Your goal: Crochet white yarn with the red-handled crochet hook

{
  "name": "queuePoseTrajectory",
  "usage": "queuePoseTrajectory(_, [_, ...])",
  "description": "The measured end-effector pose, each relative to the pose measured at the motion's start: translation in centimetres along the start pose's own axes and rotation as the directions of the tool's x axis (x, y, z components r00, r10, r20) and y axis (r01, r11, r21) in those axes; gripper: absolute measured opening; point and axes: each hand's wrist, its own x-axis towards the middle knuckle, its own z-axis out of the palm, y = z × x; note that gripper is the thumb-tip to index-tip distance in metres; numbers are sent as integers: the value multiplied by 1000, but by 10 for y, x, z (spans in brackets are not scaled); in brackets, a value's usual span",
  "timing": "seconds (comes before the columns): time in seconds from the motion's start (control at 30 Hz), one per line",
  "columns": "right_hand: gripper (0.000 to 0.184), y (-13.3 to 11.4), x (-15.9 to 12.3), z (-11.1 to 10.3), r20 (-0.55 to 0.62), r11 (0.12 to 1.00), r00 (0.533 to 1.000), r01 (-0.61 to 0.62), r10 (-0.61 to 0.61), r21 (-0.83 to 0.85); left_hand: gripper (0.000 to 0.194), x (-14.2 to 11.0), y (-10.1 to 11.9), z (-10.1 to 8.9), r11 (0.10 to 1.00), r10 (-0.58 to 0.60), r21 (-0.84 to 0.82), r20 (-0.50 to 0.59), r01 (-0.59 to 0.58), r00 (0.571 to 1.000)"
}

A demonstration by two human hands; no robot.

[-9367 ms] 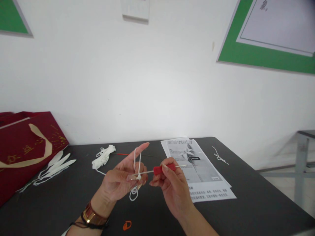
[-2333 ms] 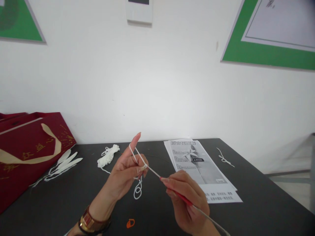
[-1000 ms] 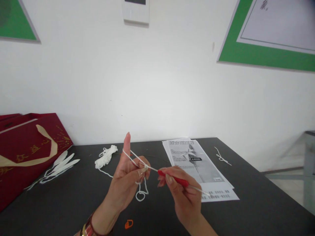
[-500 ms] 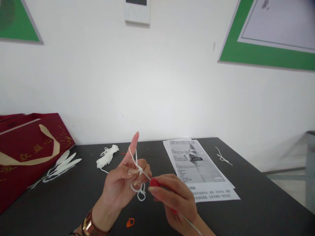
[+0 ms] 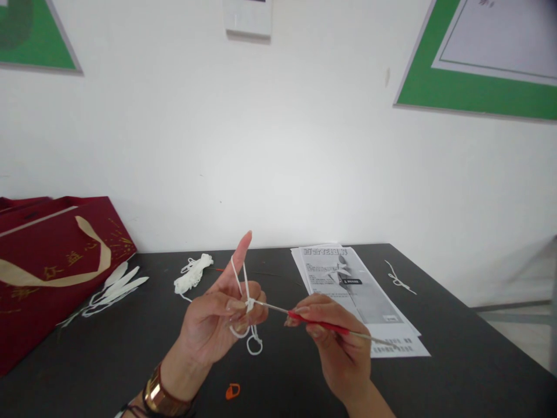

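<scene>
My left hand (image 5: 224, 310) pinches a small knotted piece of white yarn (image 5: 250, 303) between thumb and fingers. Its index finger points up, and a strand of the yarn loops around it. Below the pinch, a loose loop of yarn dangles. My right hand (image 5: 342, 342) grips a crochet hook (image 5: 319, 324) by its red handle, fingers on top and thumb beneath. The hook's thin metal shaft reaches left to the yarn at my left fingertips; its tip is hidden in the stitch.
A white yarn skein (image 5: 194, 274) lies behind my left hand. White petal-shaped pieces (image 5: 117, 287) rest by a dark red gift bag (image 5: 65, 261). Printed sheets (image 5: 374, 307) and a short tied yarn piece (image 5: 398, 281) are at right. An orange stitch marker (image 5: 232, 391) lies near the front.
My right hand has moved right, away from my left fingertips, and the hook now lies flatter with more shaft showing. My left hand keeps its pinch. The view has shifted slightly.
</scene>
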Motion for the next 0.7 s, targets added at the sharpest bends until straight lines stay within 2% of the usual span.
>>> queuePoseTrajectory(0.23, [14, -3, 1, -2, -26, 990, 997, -72, 76, 121, 88, 1, 0, -1, 999, -32, -11, 7, 32, 999])
queuePoseTrajectory(0.33, [11, -2, 3, 0, -68, 962, 983, -152, 171, 226, 90, 0, -2, -2, 999, -41, -18, 6, 41, 999])
queuePoseTrajectory(0.43, [8, -3, 5, 1, -107, 905, 951, -238, 292, 352, 91, 0, -4, -2, 999, -44, -11, 6, 44, 999])
queuePoseTrajectory(0.57, [11, -3, 10, 4, -90, 819, 908, -323, 410, 475, 90, 1, -4, -2, 999, -34, 7, 4, 34, 999])
queuePoseTrajectory(0.7, [13, 4, 13, 6, -85, 718, 843, -396, 532, 572, 87, 3, -6, -2, 990, 49, 136, -50, -42, 998])
